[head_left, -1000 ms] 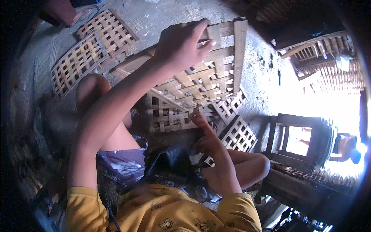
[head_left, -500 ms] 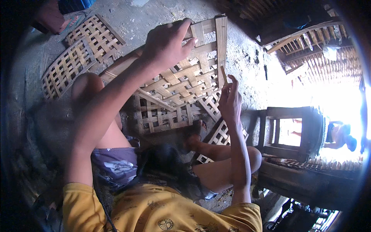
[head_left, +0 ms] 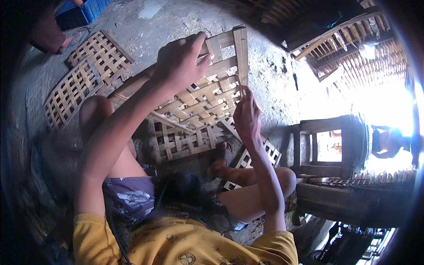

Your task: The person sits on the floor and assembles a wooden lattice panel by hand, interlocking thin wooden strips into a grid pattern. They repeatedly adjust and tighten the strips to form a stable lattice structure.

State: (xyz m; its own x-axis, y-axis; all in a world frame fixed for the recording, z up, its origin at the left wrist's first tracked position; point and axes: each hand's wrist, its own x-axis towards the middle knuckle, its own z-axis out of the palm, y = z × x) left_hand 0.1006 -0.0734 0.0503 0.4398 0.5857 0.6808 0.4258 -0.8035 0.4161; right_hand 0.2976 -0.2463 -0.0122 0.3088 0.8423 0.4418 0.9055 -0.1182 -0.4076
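Observation:
A woven bamboo panel (head_left: 207, 104) with flat wooden edge strips is held up at a tilt in front of me. My left hand (head_left: 179, 62) grips its upper edge, the thumb lying over the front. Close to the panel's right edge strip, my right hand (head_left: 248, 114) pinches a thin bamboo stick (head_left: 240, 82). The stick's tip overlaps the lower part of that strip; whether it touches cannot be told. Below, another woven panel (head_left: 187, 143) lies by my foot, partly hidden by the held one.
Two more woven panels (head_left: 101, 55) lie on the floor at left, near a person's foot (head_left: 66, 44) and a blue crate (head_left: 84, 17). A lattice piece (head_left: 269, 152) lies beside my right leg. At right stands a wooden stool-like frame (head_left: 320, 168), with another person beyond it in bright light.
My right hand has moved left with the stick, up to the panel's right edge. The held panel and my left hand have shifted slightly left and down in view.

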